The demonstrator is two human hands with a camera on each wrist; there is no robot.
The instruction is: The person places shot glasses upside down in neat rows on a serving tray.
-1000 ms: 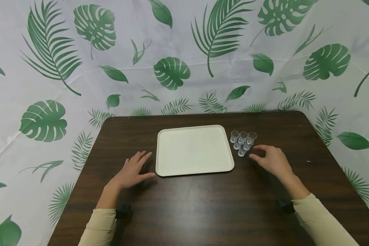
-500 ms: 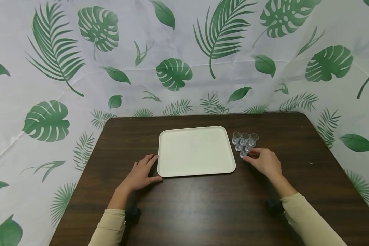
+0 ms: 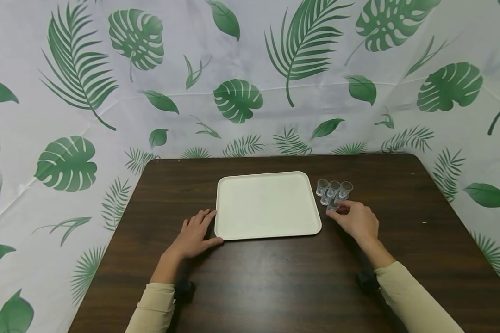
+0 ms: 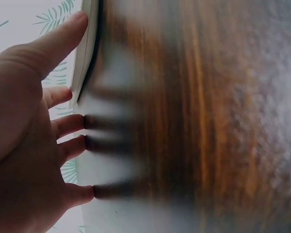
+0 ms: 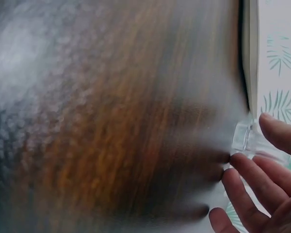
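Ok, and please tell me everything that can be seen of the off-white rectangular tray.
The off-white rectangular tray, which looks like smooth plastic, has rounded corners and a low raised rim. It lies flat, face up, on the dark brown wood-look table, its long sides running left to right. It sits left of, and apart from, the small clear round cups. At its near-left corner, the person's left grip appears to touch it: thumb at the near edge, index fingertip at the left edge.

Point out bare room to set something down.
Free: the white rectangular tray; brown wood-grain table on its near side, between left hand and right hand. Crowded: the tray's right side, where the right hand touches small clear round cups.
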